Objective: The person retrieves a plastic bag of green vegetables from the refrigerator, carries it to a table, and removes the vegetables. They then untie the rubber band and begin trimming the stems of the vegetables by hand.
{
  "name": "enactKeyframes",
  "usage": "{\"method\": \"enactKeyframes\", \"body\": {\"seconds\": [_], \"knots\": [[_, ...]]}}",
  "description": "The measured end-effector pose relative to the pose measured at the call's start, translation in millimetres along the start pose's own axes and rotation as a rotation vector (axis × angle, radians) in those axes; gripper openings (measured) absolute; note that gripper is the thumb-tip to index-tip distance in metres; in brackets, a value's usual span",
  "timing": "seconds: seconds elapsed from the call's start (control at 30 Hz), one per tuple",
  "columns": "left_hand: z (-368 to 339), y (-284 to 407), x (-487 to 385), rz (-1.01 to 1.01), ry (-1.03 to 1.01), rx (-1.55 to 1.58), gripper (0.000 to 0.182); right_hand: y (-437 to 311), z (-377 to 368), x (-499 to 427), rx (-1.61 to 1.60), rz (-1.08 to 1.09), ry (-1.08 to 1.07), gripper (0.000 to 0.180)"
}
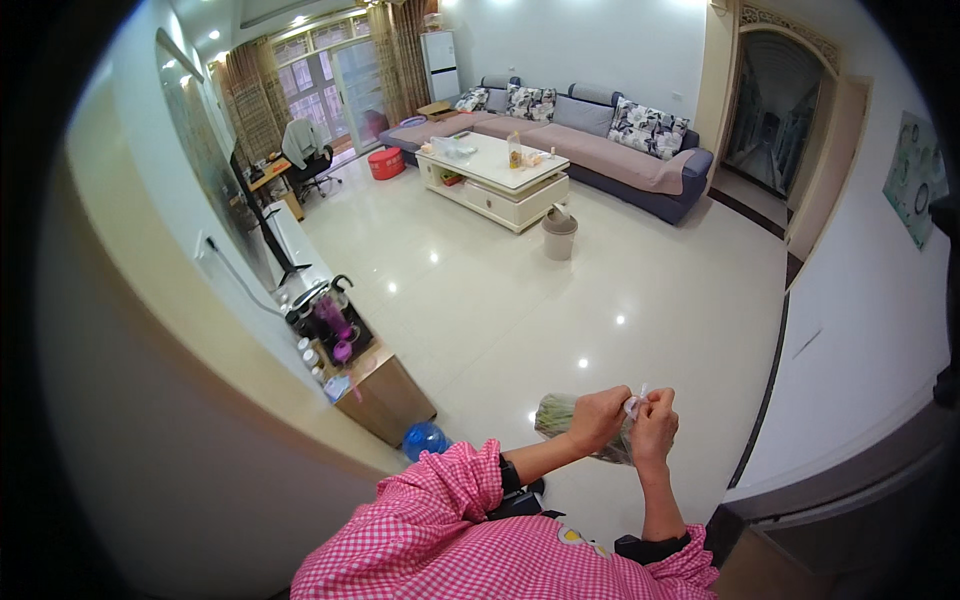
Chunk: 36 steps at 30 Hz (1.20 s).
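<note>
Both of my hands meet in front of me at the gathered white neck of a plastic bag (555, 415). My left hand (600, 417) pinches one side of the twisted plastic, and my right hand (654, 427) grips the other side. Below and behind the hands hangs the clear body of the bag, with green, leafy-looking contents inside. My forearms hide part of it, so I cannot tell exactly what the contents are. Whether the neck is knotted is too small to tell.
To the left, a wooden cabinet (390, 390) carries an electric kettle set (330, 322), with a blue water bottle (425, 440) beside its foot. Ahead stand a waste bin (559, 236), a white coffee table (480, 161) and a long sofa (570, 135). A white wall (847, 352) runs along the right.
</note>
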<state>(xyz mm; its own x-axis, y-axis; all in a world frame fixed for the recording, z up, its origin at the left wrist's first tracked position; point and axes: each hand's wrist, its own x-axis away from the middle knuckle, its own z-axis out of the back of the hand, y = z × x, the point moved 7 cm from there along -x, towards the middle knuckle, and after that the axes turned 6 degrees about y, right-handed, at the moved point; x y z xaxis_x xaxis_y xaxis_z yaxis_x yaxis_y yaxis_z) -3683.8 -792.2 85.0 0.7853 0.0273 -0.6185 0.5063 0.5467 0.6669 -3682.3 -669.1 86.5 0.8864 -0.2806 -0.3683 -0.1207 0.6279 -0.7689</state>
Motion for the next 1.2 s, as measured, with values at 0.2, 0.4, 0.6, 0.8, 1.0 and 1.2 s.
{"method": "enactKeyframes", "body": {"seconds": [0.2, 0.4, 0.6, 0.8, 1.0, 1.2], "knots": [[-98.9, -95.2, -148.2, -0.024, -0.042, 0.04, 0.007, 54.0, -68.6, -171.6, -0.21, -0.017, 0.168, 0.008], [-197.5, -201.3, -316.1, 0.245, -0.051, 0.195, 0.028, 93.2, -133.3, -353.8, -0.511, -0.231, 0.062, 0.018], [-331.2, -303.4, -491.4, 0.578, -0.167, 0.674, 0.043, 172.7, -192.9, -568.8, -0.74, -0.43, -0.055, 0.027], [-415.8, -388.7, -641.2, 0.808, -0.466, 0.673, 0.011, 239.0, -233.9, -771.3, -0.805, -0.461, -0.154, 0.015], [-465.7, -493.8, -805.8, 0.594, -0.264, 0.581, 0.004, 259.5, -280.5, -983.0, -0.808, -0.386, -0.218, 0.015], [-475.3, -621.8, -939.1, 0.399, 0.078, 0.248, 0.015, 307.5, -384.0, -1126.7, -0.575, -0.369, -0.201, 0.005]]}}
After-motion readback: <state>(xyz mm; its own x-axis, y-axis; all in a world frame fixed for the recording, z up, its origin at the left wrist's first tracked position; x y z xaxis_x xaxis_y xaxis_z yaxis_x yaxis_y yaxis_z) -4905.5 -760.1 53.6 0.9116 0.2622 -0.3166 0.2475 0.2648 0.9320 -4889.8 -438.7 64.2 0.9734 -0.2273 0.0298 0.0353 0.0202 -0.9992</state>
